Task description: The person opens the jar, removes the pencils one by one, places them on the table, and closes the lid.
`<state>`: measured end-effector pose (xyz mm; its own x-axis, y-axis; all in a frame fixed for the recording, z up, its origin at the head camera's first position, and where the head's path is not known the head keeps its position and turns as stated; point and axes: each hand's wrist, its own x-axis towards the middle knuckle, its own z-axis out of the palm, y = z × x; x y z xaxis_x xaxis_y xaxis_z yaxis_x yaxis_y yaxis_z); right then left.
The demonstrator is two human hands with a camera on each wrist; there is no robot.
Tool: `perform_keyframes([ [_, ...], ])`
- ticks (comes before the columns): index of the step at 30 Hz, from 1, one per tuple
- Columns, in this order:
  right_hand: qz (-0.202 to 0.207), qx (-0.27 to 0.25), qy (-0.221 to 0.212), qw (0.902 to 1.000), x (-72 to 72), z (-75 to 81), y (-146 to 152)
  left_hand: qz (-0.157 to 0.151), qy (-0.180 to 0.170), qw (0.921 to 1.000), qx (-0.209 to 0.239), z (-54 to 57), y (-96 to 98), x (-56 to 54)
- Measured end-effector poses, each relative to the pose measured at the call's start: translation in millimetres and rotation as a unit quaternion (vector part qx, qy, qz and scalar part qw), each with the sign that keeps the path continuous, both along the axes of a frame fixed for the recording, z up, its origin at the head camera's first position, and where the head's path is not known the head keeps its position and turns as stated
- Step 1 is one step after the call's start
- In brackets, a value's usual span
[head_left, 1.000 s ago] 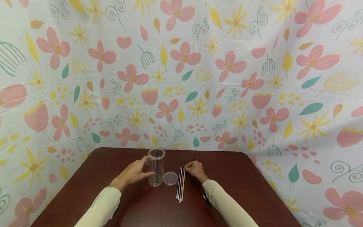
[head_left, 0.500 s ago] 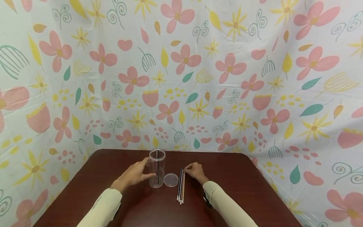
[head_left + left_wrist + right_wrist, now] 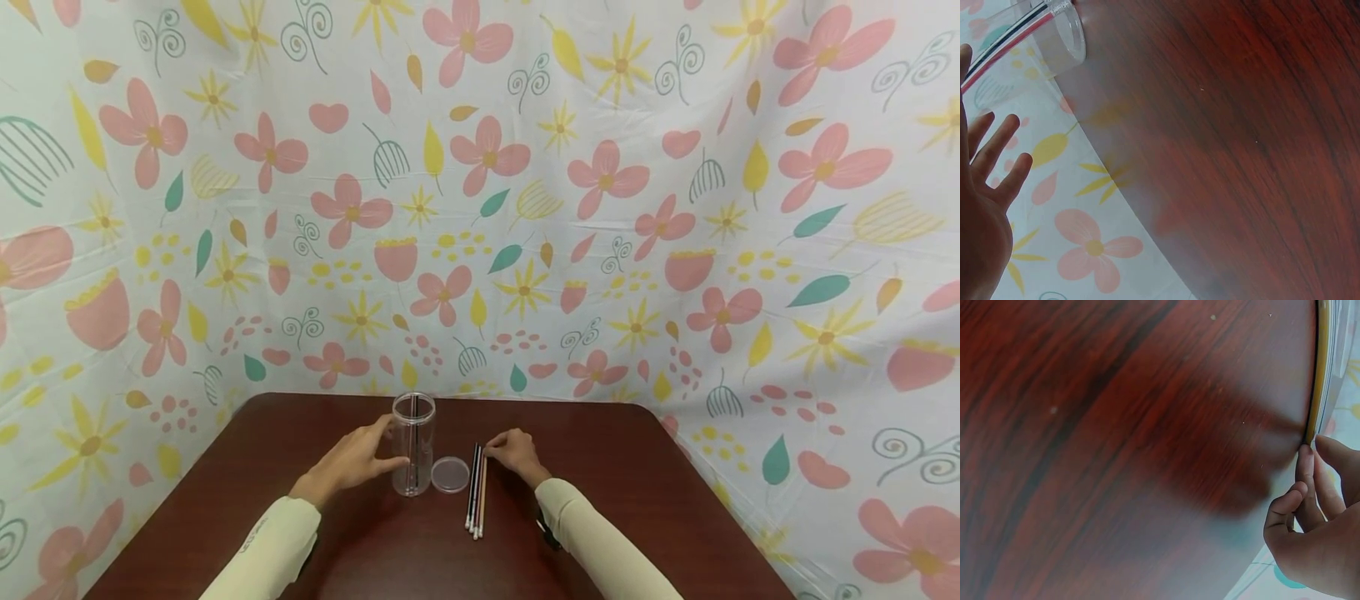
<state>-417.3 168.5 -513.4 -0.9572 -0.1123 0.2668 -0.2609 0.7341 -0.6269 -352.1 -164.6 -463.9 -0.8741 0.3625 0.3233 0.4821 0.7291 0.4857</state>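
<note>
A clear plastic jar (image 3: 423, 433) stands upright, with dark pencils (image 3: 412, 442) inside. My left hand (image 3: 352, 460) curves round its left side, thumb at the front. In the left wrist view, black and red pencils (image 3: 1013, 42) show through the jar (image 3: 1060, 47), and fingers of the left hand (image 3: 988, 212) spread near it. Right of the jar, several pencils (image 3: 473, 500) lie side by side, white eraser ends towards me. At the far end of this row my right hand (image 3: 517, 454) pinches the tip of a yellow pencil (image 3: 1319, 381) between thumb and finger.
A round clear lid (image 3: 451, 474) lies flat between the jar and the row of pencils. The dark red-brown wooden table (image 3: 405, 558) has rounded far corners. Behind it hangs a flower-printed cloth (image 3: 480, 250), which also covers both sides.
Both hands, the jar and the pencils keep their places. The head view shifts only slightly.
</note>
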Motion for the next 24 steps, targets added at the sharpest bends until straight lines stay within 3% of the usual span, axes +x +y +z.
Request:
perform_keyframes([
  [6,-0.002,0.002,0.002,1.0,1.2,1.8,1,-0.004,-0.009,0.9999,0.006,-3.3,-0.6,0.2],
  [11,0.009,0.002,0.021,0.9997,0.1,14.1,-1,-0.002,-0.013,0.9999,0.003,-3.9,-1.3,1.0],
  [18,0.011,0.003,0.041,0.9991,-7.1,45.7,-8,-0.005,-0.008,0.9999,0.005,-2.2,-1.3,0.1],
  [24,0.039,-0.004,0.057,0.9976,-7.5,80.8,-19,0.001,-0.009,1.0,0.001,1.9,-1.3,-1.3],
])
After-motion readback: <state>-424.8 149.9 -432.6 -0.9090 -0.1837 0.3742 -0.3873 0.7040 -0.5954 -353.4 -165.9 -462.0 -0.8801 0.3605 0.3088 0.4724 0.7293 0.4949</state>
